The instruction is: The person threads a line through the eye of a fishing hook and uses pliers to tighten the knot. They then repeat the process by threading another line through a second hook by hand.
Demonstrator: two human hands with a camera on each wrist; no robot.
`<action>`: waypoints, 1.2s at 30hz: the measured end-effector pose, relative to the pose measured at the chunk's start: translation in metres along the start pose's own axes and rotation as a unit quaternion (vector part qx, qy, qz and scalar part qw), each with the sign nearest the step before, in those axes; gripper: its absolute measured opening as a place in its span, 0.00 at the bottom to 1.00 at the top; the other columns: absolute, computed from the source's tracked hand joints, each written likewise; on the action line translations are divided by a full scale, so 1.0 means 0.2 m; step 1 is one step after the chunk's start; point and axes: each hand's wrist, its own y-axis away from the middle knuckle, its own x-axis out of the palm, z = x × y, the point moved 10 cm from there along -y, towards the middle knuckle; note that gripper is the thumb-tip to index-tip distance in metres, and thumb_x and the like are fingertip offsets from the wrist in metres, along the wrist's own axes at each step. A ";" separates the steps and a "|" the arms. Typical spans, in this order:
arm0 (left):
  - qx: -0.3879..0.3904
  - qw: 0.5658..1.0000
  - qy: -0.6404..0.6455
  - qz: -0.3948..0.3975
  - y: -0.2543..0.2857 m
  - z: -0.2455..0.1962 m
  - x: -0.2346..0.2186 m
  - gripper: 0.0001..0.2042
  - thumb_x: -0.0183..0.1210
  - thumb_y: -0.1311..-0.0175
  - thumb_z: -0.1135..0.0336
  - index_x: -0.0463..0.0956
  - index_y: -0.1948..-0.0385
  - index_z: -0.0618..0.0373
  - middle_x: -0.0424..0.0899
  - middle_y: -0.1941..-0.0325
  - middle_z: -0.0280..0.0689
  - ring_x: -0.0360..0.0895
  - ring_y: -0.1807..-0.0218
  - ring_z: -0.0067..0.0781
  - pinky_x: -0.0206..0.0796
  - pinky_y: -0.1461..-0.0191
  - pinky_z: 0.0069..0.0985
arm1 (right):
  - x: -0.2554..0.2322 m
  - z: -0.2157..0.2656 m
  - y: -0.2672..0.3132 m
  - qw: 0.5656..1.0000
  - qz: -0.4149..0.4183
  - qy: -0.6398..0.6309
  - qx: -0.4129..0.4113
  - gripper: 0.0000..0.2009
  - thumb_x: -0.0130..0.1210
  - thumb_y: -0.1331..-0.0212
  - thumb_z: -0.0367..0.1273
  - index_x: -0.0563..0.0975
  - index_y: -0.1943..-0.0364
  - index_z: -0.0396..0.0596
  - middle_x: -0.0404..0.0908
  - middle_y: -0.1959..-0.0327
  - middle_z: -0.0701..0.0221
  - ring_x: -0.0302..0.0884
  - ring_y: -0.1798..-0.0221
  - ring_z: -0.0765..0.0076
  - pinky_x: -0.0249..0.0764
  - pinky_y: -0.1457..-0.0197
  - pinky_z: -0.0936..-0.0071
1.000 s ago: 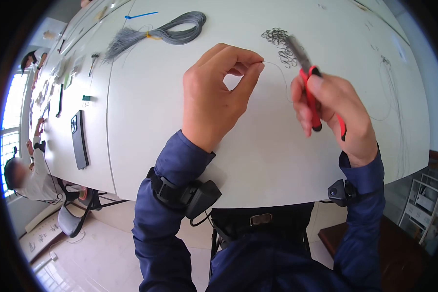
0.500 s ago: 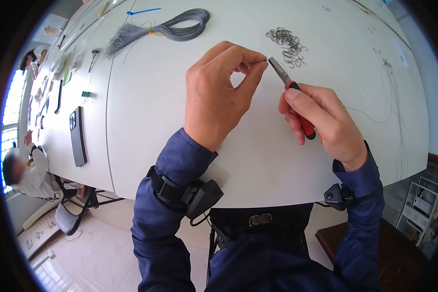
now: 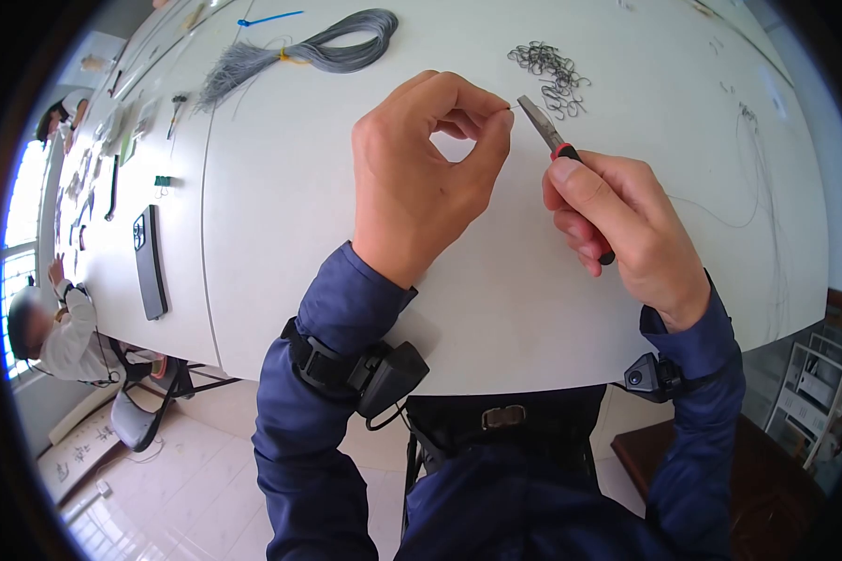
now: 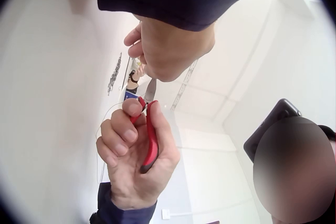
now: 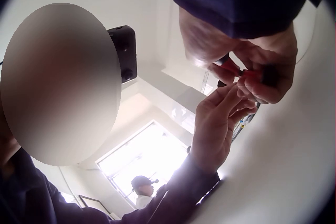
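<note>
Between its thumb and index fingertips, my left hand point(image 3: 426, 178) pinches the end of a thin line point(image 3: 515, 106); a tiny dark bit shows at the fingertips. My right hand point(image 3: 631, 224) grips red-and-black pliers point(image 3: 540, 123), their metal nose pointing up and left, close beside the left fingertips. In the left wrist view the red handles point(image 4: 152, 142) lie in the palm, with fingers curled round them. The right wrist view shows both hands close together, the pliers partly hidden. Beyond the pliers lies a pile of small dark hooks point(image 3: 557, 75).
A bundle of grey line point(image 3: 346, 45) tied with yellow lies at the back, near a blue cable tie point(image 3: 271, 18). Long thin strands point(image 3: 762, 206) spread on the right. A phone point(image 3: 150, 262) and a green clip point(image 3: 163, 181) lie left on the white table point(image 3: 281, 215).
The pliers have swung from over the hook pile down to the left fingertips, then drawn slightly away to the right. My left hand keeps its pinch, nearly in place.
</note>
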 end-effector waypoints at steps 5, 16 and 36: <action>-0.056 0.997 0.038 0.022 0.01 0.05 0.02 0.06 0.66 0.38 0.72 0.83 0.65 0.65 0.87 0.66 0.34 0.82 0.64 0.21 0.75 0.53 0.21 | 0.00 -0.01 -0.01 1.000 0.004 -0.001 -0.001 0.20 0.50 0.31 0.44 0.74 0.74 0.41 0.65 0.84 0.78 0.60 0.83 0.82 0.58 0.78 0.78; -0.152 0.975 0.148 0.066 0.03 0.13 0.10 0.09 0.66 0.36 0.71 0.81 0.60 0.67 0.85 0.62 0.34 0.80 0.63 0.19 0.73 0.56 0.17 | -0.01 -0.02 -0.01 1.000 0.007 -0.020 0.020 0.21 0.49 0.31 0.45 0.74 0.74 0.42 0.65 0.83 0.78 0.61 0.82 0.82 0.60 0.78 0.79; -0.142 0.979 0.133 0.051 0.02 0.13 0.07 0.04 0.62 0.38 0.75 0.78 0.67 0.67 0.83 0.67 0.37 0.79 0.67 0.22 0.73 0.59 0.19 | 0.02 -0.03 -0.01 1.000 0.012 0.003 0.011 0.20 0.49 0.30 0.44 0.74 0.74 0.41 0.66 0.83 0.78 0.60 0.81 0.83 0.57 0.76 0.78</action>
